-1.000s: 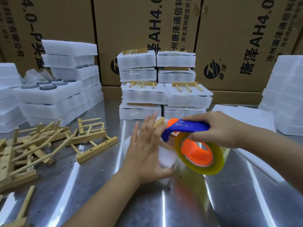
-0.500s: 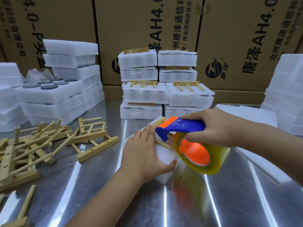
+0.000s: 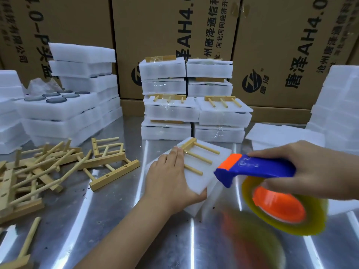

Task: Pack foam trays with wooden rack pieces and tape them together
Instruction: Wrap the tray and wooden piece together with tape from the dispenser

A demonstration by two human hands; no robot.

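- Foam tray (image 3: 196, 181): on the metal table (image 3: 116, 230), directly under the left fingers.
- Wooden rack piece (image 3: 198, 156): on the tray top, its bar at the left fingertips, three pegs running away to their right.
- Left hand (image 3: 171, 183): fingers straight, pressing flat; thumb along the tray's near edge.
- Right hand (image 3: 318, 169): fingers clenched round the tape dispenser (image 3: 258, 168), nose just beside the tray, apparently not touching.
- Handling note: likely best to keep the press firm and lay tape across the pegs, clear of the left fingers.
- Loose rack pieces (image 3: 58, 167): heaped well left of the left hand.
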